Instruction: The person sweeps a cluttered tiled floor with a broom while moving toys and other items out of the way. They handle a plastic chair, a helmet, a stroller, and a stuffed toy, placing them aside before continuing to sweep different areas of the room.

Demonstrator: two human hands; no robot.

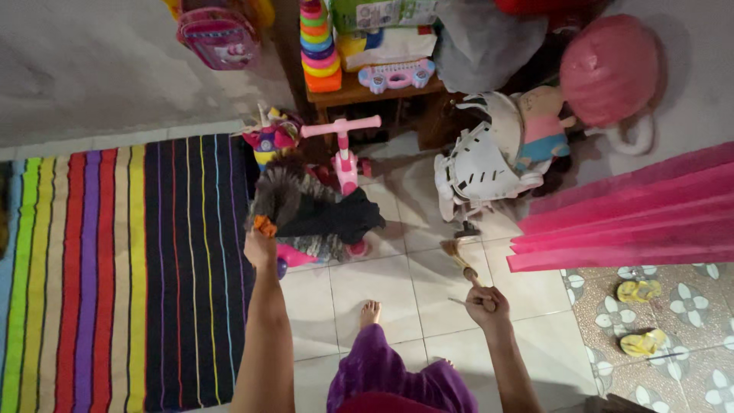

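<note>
Broom (457, 255) extends forward from closed right hand (489, 303).

Left arm stretched forward, left hand (260, 246) raised, fingers closed in grip. Right arm bent outward, right hand (489, 302) lower, closed in fist. Bare foot (370, 312) forward between arms.

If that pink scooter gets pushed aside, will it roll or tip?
The scooter would likely roll, since it stands on wheels on smooth tile. It may tip: dark cloth is draped over it, and the left hand is at that cloth. Probably light plastic.
</note>
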